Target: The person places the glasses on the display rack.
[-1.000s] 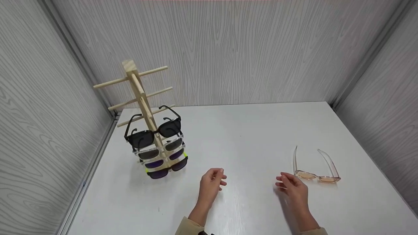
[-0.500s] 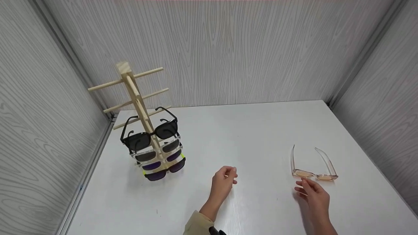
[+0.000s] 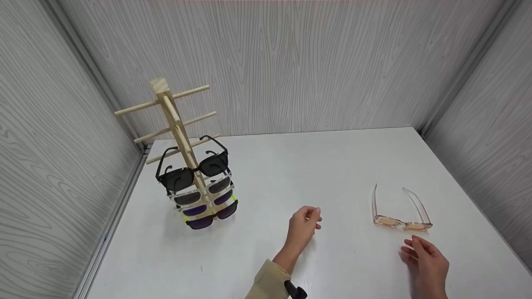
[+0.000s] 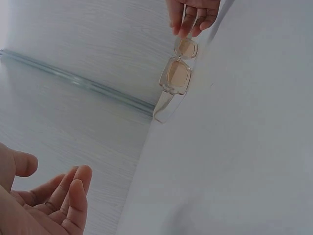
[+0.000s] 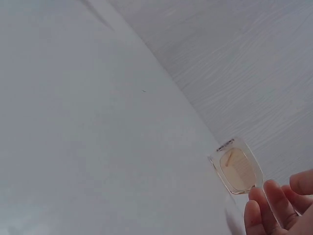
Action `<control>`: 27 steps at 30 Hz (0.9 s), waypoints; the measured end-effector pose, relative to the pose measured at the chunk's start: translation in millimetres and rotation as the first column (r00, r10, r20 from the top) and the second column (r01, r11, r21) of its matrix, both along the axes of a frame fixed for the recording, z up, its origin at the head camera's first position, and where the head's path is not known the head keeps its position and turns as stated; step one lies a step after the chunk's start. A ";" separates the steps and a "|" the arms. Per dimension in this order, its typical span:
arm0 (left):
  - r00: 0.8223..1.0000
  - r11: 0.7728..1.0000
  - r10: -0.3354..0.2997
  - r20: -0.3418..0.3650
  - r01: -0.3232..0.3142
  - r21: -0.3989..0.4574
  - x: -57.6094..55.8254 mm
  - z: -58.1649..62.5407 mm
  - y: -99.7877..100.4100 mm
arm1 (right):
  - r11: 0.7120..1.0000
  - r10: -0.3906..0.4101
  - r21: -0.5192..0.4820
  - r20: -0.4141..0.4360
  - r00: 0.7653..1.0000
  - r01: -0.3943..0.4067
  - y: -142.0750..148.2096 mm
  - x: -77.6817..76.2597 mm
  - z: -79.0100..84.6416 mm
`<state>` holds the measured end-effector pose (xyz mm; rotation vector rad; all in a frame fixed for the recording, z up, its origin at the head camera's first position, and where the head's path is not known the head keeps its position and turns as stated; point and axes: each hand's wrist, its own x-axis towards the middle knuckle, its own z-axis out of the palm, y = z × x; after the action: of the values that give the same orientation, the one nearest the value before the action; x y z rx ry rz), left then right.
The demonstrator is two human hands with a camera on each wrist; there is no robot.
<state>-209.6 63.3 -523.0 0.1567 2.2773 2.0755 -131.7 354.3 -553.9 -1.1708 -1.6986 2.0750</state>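
A pair of clear-framed glasses with peach-tinted lenses (image 3: 403, 224) lies on the right of the table, its temples pointing away from me. Just in front of it hovers my right hand (image 3: 428, 263), fingers loosely bent and holding nothing. In the right wrist view the fingertips (image 5: 254, 193) overlap one lens (image 5: 238, 169). My left hand (image 3: 303, 228) is over the middle of the table, its fingers relaxed around nothing. The left wrist view shows that hand (image 4: 54, 200) with a gap between thumb and fingers, and the glasses (image 4: 177, 74) beyond it.
On the left stands a wooden display rack (image 3: 178, 124) with bare upper pegs. Several sunglasses hang on its lower part, black sunglasses (image 3: 179, 179) uppermost. The white table (image 3: 311, 166) is bounded by grey wood-grain panels (image 3: 270, 66) at the back and sides.
My right hand has moved right and toward me, from left of the glasses to in front of them. My left hand has moved right. The glasses stay put.
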 end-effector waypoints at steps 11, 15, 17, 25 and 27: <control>0.998 0.998 -0.060 -0.015 0.060 -0.005 -2.3 -11.6 45.5 | 0.995 -0.096 -0.040 0.016 0.995 0.097 23.4 5.4 3.1; 0.996 0.997 -0.083 0.029 0.083 0.001 -2.8 -15.0 57.7 | 0.992 -0.118 -0.046 0.023 0.993 0.119 28.0 6.4 1.7; 0.994 0.996 -0.088 0.059 0.088 0.011 -2.8 -15.7 63.9 | 0.990 -0.131 -0.050 0.030 0.991 0.132 29.9 5.5 0.8; 0.980 0.993 -0.105 0.167 0.093 0.078 -4.8 -16.2 90.6 | 0.989 -0.140 -0.031 0.061 0.988 0.142 39.0 -1.0 1.0; 0.976 0.992 -0.107 0.189 0.090 0.093 -5.7 -16.5 96.4 | 0.989 -0.142 -0.040 0.062 0.988 0.144 41.9 -1.4 1.3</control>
<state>-215.3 159.6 -539.4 0.0661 2.0305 2.0397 -133.1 396.2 -552.6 -1.3383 -1.5510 2.0201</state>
